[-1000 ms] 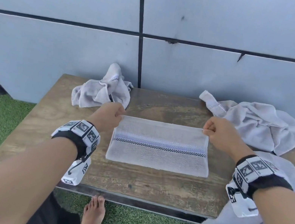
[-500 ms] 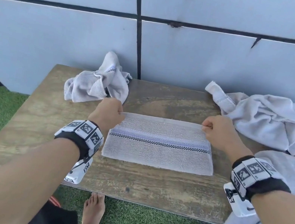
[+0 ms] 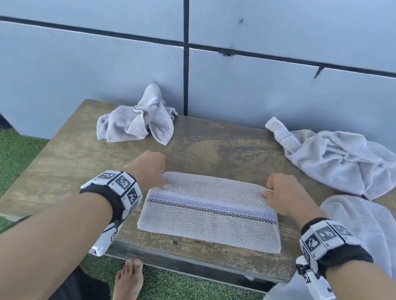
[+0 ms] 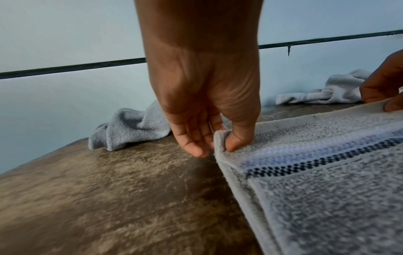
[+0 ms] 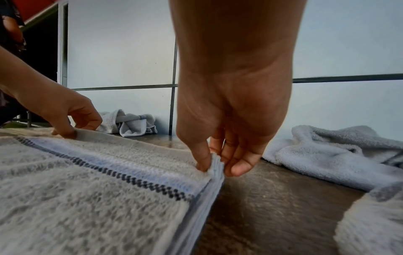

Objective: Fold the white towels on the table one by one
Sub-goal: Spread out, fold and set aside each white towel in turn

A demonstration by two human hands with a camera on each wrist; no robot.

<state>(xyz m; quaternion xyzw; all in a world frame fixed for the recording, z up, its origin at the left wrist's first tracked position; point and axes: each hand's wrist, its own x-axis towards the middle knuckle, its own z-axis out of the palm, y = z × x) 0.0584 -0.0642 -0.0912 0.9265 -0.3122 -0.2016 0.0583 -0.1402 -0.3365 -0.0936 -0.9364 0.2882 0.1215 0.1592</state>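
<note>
A white towel with a blue band and a dark checked stripe [image 3: 212,212] lies folded in a flat rectangle at the middle of the wooden table [image 3: 69,167]. My left hand [image 3: 154,172] pinches its far left corner [image 4: 221,139] between thumb and fingers. My right hand [image 3: 270,193] pinches the far right corner [image 5: 214,163] the same way. Both corners are raised a little off the layer below. In the left wrist view my left hand [image 4: 214,145] holds the hem; in the right wrist view my right hand [image 5: 214,168] holds the bunched edge.
A crumpled white towel [image 3: 136,120] sits at the table's back left, a bigger crumpled one [image 3: 340,159] at the back right. Another white towel [image 3: 363,240] hangs over the right front edge. A grey panelled wall stands behind the table. Green turf and bare feet show below.
Both hands keep their pinch on the towel's far corners. They have drawn slightly towards me and lifted the far edge a little. The head view has shifted.
</note>
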